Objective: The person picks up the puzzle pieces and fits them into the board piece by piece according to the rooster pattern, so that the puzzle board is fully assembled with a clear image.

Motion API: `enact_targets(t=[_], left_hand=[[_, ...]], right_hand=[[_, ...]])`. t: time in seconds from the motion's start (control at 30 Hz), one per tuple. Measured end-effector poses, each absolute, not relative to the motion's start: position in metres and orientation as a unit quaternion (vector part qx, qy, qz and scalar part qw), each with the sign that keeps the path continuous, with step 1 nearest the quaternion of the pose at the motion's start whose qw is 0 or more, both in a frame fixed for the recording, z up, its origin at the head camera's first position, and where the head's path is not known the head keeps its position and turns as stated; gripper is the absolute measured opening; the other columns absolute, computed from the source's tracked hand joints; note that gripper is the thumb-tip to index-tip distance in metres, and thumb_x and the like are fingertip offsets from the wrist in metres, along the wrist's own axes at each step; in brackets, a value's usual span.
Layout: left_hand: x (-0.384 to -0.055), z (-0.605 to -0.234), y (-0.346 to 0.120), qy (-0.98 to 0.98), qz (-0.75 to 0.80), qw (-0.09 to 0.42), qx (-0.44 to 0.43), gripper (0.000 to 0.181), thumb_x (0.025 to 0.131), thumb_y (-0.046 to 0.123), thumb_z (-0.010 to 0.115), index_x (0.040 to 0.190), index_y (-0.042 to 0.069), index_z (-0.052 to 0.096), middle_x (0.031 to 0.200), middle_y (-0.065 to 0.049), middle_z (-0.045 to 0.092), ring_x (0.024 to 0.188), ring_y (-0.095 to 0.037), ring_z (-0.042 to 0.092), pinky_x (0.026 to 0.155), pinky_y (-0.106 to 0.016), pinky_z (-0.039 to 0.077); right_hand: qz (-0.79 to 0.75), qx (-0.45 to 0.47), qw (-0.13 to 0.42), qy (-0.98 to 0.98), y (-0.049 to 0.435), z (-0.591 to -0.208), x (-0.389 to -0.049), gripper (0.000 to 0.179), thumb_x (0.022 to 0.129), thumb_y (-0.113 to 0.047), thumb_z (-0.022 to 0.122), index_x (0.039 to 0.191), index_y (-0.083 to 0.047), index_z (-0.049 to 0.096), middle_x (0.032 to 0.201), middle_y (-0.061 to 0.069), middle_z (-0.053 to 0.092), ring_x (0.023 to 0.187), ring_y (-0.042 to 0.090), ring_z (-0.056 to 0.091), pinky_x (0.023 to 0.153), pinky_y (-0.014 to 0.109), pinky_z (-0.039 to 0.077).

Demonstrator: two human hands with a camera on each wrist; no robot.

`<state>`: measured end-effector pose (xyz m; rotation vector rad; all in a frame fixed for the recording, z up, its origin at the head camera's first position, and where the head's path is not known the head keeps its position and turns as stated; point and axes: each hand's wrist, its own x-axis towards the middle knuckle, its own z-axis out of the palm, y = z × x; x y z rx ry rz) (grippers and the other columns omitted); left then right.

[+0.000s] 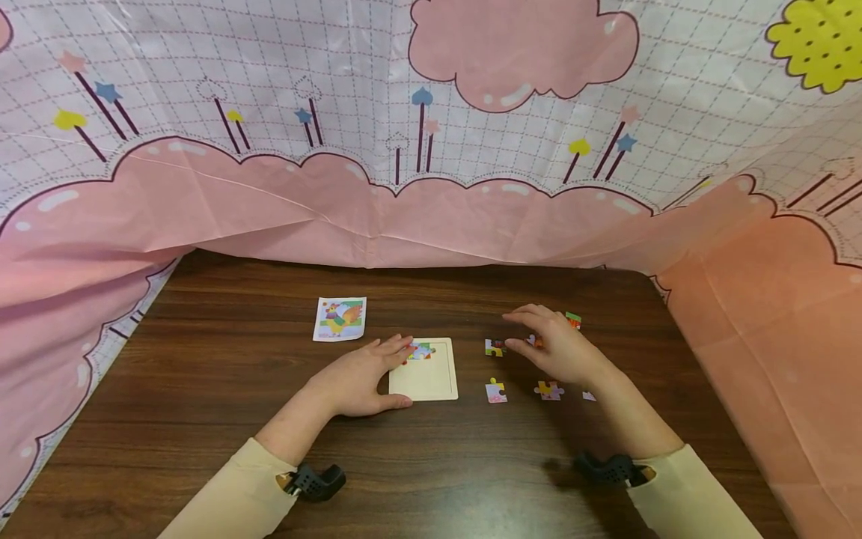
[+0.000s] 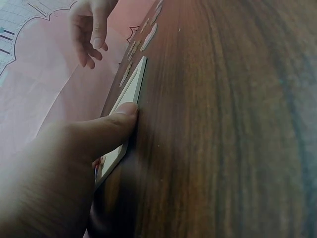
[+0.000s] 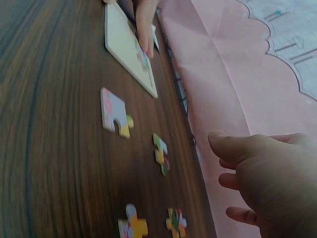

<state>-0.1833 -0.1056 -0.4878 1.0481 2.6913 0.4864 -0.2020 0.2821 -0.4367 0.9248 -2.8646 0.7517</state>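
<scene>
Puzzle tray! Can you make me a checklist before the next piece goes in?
1. Puzzle tray steadied: ok, the left hand rests at its left side.
2. Room left: ok, most of the tray is bare.
3. Placed pieces fit snugly: cannot tell, left-hand fingers cover some.
4. Picture card handy: ok, it lies face up beyond the tray, to the left.
5. Piece picked up: not ok, the right hand holds nothing.
6. Every loose piece in full sight: not ok, the right hand and arm partly hide some.
</scene>
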Motion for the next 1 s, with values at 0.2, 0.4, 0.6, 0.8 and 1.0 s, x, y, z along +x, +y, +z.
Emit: enact_targets(t=[0.2,0.4,0.6,0.8,1.0], left_hand=[[-0.181,-0.489,-0.105,0.911,0.14,0.078,0.38,0.093,0.099,0.068,0.06,0.167,0.01,0.033,0.174,-0.004,0.025,0.159,-0.026,0.021,0.128,-0.05,0.019],[-0.181,-0.489,-0.104,0.916,0.12,0.076,0.375,0.091,0.1,0.069,0.057,0.168,0.014,0.031,0.174,-0.002,0.025,0.159,-0.035,0.021,0.127,-0.056,0.021],[-0.181,-0.486,-0.105,0.917,0.121,0.077,0.372,0.092,0.099,0.069,0.06,0.168,0.013,0.032,0.173,-0.002,0.026,0.158,-0.035,0.023,0.127,-0.056,0.021],[-0.181,-0.485,-0.106,0.917,0.129,0.079,0.368,0.092,0.099,0.068,0.062,0.167,0.013,0.034,0.173,-0.001,0.026,0.158,-0.033,0.023,0.127,-0.055,0.02],[-0.179,-0.486,-0.107,0.916,0.136,0.071,0.37,0.092,0.099,0.067,0.062,0.166,0.011,0.035,0.173,-0.003,0.027,0.158,-0.033,0.024,0.127,-0.055,0.021]], right_hand=[[0.241,0.296,0.023,-0.924,0.302,-0.441,-0.202,0.045,0.102,-0.021,0.075,0.141,-0.001,0.065,0.138,0.009,0.062,0.119,0.032,0.063,0.1,0.055,0.051],[0.239,0.284,0.028,-0.928,0.322,-0.444,-0.205,0.044,0.102,-0.02,0.075,0.141,-0.003,0.066,0.138,0.01,0.063,0.129,0.036,0.058,0.107,0.068,0.04],[0.248,0.268,0.022,-0.931,0.344,-0.447,-0.214,0.042,0.101,-0.016,0.075,0.139,0.0,0.066,0.136,0.013,0.063,0.124,0.04,0.061,0.1,0.063,0.051],[0.245,0.246,0.014,-0.938,0.367,-0.45,-0.22,0.044,0.104,-0.02,0.073,0.141,0.002,0.064,0.135,0.016,0.062,0.121,0.042,0.063,0.098,0.064,0.052],[0.248,0.217,0.003,-0.944,0.386,-0.454,-0.223,0.044,0.104,-0.019,0.072,0.141,0.002,0.063,0.136,0.018,0.062,0.124,0.046,0.061,0.099,0.066,0.051]])
